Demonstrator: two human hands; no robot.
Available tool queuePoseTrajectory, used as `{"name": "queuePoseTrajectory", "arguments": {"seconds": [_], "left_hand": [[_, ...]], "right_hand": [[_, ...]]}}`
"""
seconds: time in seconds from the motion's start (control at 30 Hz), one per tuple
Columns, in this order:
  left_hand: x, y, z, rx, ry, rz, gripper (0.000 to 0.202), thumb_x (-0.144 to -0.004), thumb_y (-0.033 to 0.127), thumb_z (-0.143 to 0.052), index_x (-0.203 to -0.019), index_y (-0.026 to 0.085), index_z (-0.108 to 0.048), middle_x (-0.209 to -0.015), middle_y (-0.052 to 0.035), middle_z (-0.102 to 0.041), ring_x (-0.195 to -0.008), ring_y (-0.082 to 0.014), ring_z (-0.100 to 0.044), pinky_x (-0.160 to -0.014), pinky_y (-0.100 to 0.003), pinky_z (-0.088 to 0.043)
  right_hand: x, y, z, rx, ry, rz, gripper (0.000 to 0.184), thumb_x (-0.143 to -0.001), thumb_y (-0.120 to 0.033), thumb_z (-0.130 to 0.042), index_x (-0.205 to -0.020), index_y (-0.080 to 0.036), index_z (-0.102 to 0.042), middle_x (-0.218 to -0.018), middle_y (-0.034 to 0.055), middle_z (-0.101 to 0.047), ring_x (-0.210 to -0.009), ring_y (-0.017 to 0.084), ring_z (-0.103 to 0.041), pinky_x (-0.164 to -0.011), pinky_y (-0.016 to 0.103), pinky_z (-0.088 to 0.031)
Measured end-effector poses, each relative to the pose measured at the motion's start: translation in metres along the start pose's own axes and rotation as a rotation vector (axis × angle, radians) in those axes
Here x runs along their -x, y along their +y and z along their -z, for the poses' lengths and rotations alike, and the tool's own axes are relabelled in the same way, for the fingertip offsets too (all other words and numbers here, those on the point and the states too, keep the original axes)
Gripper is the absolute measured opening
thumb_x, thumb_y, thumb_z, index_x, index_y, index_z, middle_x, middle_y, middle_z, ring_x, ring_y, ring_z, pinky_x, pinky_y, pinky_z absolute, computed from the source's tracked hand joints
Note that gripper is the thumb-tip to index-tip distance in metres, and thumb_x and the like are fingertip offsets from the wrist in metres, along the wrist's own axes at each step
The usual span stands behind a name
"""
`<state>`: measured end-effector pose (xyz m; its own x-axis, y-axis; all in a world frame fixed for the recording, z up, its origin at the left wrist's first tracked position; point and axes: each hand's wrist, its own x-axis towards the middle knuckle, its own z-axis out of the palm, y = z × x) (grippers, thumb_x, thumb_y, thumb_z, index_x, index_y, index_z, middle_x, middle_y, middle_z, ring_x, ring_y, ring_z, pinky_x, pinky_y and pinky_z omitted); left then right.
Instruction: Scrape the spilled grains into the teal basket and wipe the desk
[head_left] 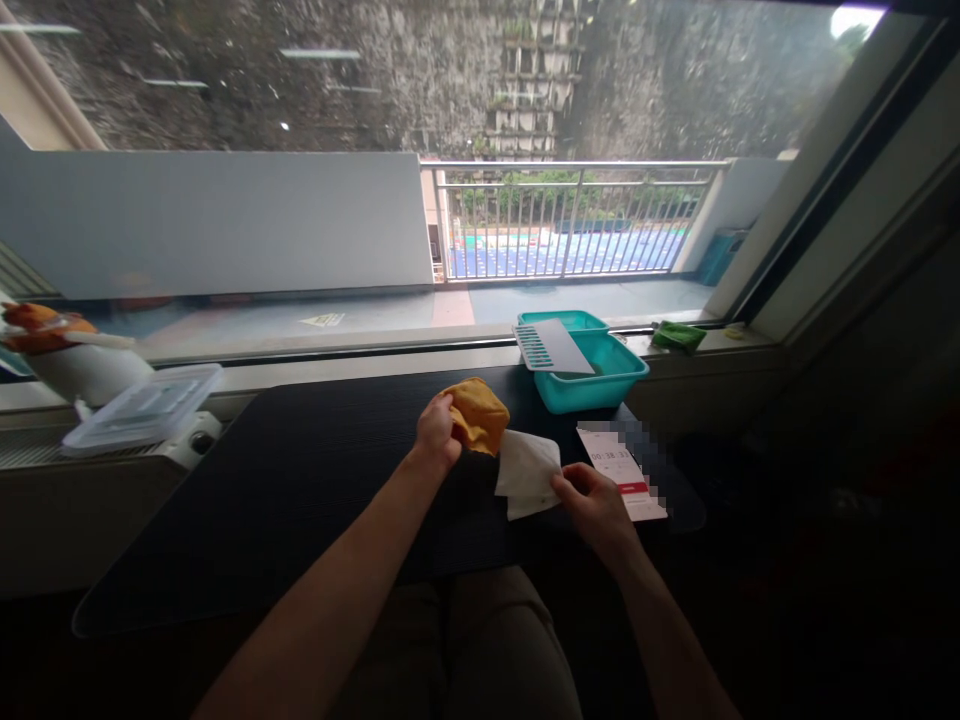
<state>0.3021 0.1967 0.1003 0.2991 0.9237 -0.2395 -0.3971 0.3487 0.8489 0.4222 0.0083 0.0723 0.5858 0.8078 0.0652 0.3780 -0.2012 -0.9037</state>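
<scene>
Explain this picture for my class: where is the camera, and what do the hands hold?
A camera on a person's head looks forward and down at their own bare hands. The left hand grips a bunched orange cloth; the right hand pinches a folded white sheet, cloth or paper. Both are over a dark table. Behind them stands a teal basin with a white slotted board across it; a printed card lies beside the right hand.
</scene>
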Motion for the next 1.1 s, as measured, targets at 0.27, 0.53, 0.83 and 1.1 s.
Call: {"name": "queuePoseTrajectory", "arguments": {"seconds": [0.27,0.53,0.83,1.1], "left_hand": [[0.013,-0.061,-0.071,-0.556,-0.451,-0.148,0.029,-0.091,0.033,-0.056,-0.115,0.017,-0.057,-0.117,-0.0070,-0.059,-0.099,-0.0211,-0.060,-0.083,-0.041,-0.053],[-0.004,-0.066,-0.063,-0.950,-0.588,-0.253,0.026,-0.092,0.033,-0.055,-0.115,0.021,-0.057,-0.120,-0.0071,-0.058,-0.102,-0.0199,-0.059,-0.085,-0.039,-0.052],[-0.009,-0.051,-0.071,-1.036,-0.687,-0.374,0.016,-0.080,0.029,-0.068,-0.093,0.020,-0.068,-0.108,-0.0059,-0.064,-0.103,-0.0214,-0.058,-0.093,-0.038,-0.046],[0.028,0.009,-0.027,-0.733,-0.664,-0.279,0.044,-0.072,0.039,-0.071,-0.112,0.022,-0.067,-0.121,-0.0067,-0.063,-0.114,-0.0258,-0.055,-0.093,-0.032,-0.044]], "right_hand": [[0.032,0.005,0.013,-0.363,0.087,-0.110,0.029,-0.070,-0.049,-0.069,-0.070,-0.020,-0.061,-0.062,-0.0008,-0.059,-0.061,0.018,-0.056,-0.058,0.029,-0.046],[0.046,0.009,0.020,-0.456,0.039,-0.141,0.031,-0.070,-0.049,-0.069,-0.069,-0.019,-0.061,-0.062,-0.0004,-0.059,-0.058,0.016,-0.055,-0.055,0.026,-0.043],[0.031,0.006,0.015,-0.533,0.098,-0.124,0.029,-0.069,-0.046,-0.072,-0.076,-0.019,-0.063,-0.079,0.0041,-0.070,-0.075,0.021,-0.064,-0.067,0.030,-0.050],[0.029,0.007,0.016,-0.621,0.139,-0.160,0.029,-0.067,-0.045,-0.072,-0.081,-0.021,-0.063,-0.077,0.0012,-0.066,-0.071,0.019,-0.062,-0.065,0.030,-0.052]]}}
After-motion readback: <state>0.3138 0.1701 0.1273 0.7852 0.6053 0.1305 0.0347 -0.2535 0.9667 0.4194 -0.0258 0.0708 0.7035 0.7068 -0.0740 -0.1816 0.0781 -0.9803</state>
